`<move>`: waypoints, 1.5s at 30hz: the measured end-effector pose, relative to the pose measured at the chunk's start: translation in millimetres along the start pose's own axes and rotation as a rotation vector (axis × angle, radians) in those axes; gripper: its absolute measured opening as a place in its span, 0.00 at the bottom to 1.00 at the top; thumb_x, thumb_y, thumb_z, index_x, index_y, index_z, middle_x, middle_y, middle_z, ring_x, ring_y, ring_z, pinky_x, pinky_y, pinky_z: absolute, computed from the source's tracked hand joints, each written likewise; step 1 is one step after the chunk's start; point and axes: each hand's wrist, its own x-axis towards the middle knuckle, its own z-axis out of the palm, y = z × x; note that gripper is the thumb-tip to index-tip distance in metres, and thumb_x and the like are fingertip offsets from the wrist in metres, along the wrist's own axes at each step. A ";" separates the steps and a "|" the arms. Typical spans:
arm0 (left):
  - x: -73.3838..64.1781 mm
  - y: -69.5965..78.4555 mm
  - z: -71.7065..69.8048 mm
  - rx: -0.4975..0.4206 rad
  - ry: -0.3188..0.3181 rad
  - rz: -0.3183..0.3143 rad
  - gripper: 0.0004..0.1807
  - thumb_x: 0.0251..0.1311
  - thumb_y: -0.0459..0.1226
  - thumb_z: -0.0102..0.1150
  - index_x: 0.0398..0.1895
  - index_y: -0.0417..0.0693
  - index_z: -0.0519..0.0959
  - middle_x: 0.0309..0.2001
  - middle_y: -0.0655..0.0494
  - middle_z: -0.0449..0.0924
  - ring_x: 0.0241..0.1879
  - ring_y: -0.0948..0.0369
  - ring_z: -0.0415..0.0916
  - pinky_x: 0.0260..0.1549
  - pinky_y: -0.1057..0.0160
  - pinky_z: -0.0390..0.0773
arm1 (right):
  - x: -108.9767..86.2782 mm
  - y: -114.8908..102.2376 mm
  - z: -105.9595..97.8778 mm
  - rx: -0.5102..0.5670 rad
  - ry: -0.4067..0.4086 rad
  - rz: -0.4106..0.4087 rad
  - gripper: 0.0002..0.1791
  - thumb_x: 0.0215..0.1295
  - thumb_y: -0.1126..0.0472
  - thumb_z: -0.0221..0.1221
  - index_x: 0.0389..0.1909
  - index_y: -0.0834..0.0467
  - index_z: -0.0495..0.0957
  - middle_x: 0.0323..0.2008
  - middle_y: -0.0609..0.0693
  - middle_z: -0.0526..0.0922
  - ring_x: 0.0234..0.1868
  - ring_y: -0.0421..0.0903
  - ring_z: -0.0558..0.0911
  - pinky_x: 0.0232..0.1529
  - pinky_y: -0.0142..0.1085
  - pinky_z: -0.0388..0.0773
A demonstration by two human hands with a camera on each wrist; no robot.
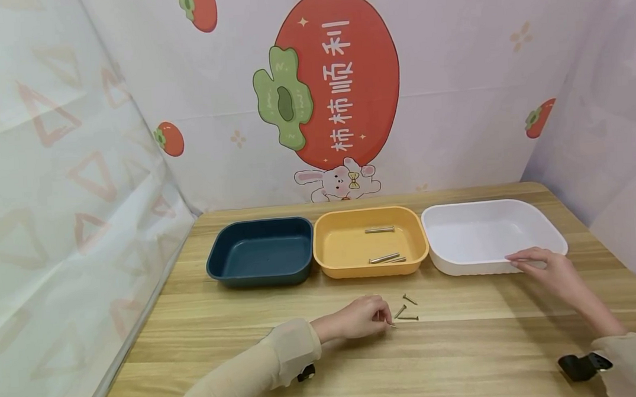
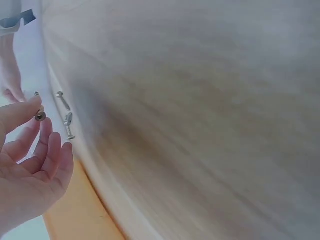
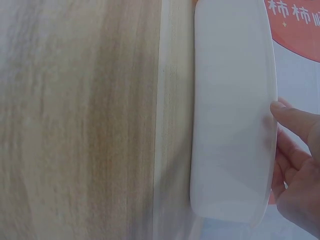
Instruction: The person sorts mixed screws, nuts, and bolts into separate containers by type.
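Observation:
My left hand pinches a small screw between thumb and fingertips, low over the table. In the left wrist view its round head with a recess faces the camera. Right beside those fingertips, three loose brass-coloured screws lie on the wood. Over on the right, my right hand holds the near rim of a white bin. The right wrist view shows the thumb at the rim and the other fingers behind the wall.
A yellow bin stands in the middle, with a few long silver bolts inside. Left of it is a dark blue bin. All three bins form a row along the back of the wooden table, before a printed curtain.

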 end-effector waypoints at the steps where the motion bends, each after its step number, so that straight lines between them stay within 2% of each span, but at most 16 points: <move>1: 1.4 1.2 -0.9 -0.004 0.005 -0.004 0.02 0.54 0.36 0.57 0.28 0.48 0.77 0.25 0.65 0.67 0.26 0.74 0.63 0.27 0.81 0.62 | 0.0 -0.3 0.0 -0.001 0.000 0.003 0.06 0.52 0.71 0.59 0.32 0.65 0.80 0.33 0.22 0.71 0.39 0.15 0.65 0.37 0.11 0.58; 6: 10.6 8.9 -5.5 -0.044 0.023 -0.026 0.02 0.55 0.37 0.57 0.29 0.49 0.77 0.26 0.65 0.69 0.27 0.73 0.64 0.27 0.81 0.63 | 0.1 -1.1 -0.3 0.000 -0.004 0.010 0.06 0.53 0.71 0.59 0.33 0.65 0.80 0.33 0.22 0.71 0.39 0.15 0.64 0.36 0.12 0.58; 13: 24.7 18.1 -11.2 -0.037 0.098 -0.025 0.03 0.54 0.39 0.58 0.28 0.50 0.78 0.27 0.66 0.73 0.29 0.73 0.65 0.30 0.80 0.62 | 0.1 -0.6 0.7 0.007 0.003 0.003 0.06 0.52 0.71 0.59 0.33 0.65 0.80 0.33 0.23 0.72 0.38 0.15 0.65 0.36 0.12 0.59; 17: 32.9 21.5 -12.6 -0.056 0.124 -0.046 0.03 0.55 0.39 0.57 0.29 0.50 0.78 0.27 0.66 0.72 0.30 0.71 0.66 0.29 0.80 0.62 | 0.5 -0.6 1.1 0.008 0.004 -0.004 0.06 0.52 0.71 0.59 0.33 0.65 0.80 0.33 0.23 0.72 0.39 0.15 0.65 0.36 0.12 0.58; 29: 59.4 30.2 -19.8 -0.177 0.285 -0.063 0.03 0.54 0.36 0.58 0.29 0.45 0.78 0.26 0.63 0.72 0.26 0.74 0.64 0.27 0.81 0.64 | 0.3 1.0 1.7 0.012 0.002 -0.002 0.06 0.52 0.71 0.59 0.33 0.65 0.80 0.33 0.23 0.72 0.39 0.15 0.65 0.37 0.12 0.57; 38: 78.6 34.5 -22.7 -0.148 0.345 -0.095 0.04 0.55 0.37 0.57 0.30 0.47 0.79 0.26 0.63 0.72 0.27 0.73 0.64 0.28 0.81 0.63 | -0.2 0.8 1.4 0.020 -0.011 0.018 0.06 0.52 0.71 0.59 0.33 0.65 0.80 0.33 0.23 0.72 0.39 0.15 0.65 0.36 0.12 0.58; 45: 99.1 39.0 -23.6 -0.123 0.379 -0.108 0.05 0.55 0.38 0.57 0.31 0.47 0.79 0.27 0.63 0.73 0.28 0.71 0.65 0.29 0.82 0.61 | 0.0 1.2 1.4 0.033 0.001 0.012 0.06 0.52 0.72 0.59 0.32 0.65 0.80 0.33 0.23 0.72 0.38 0.16 0.66 0.36 0.12 0.59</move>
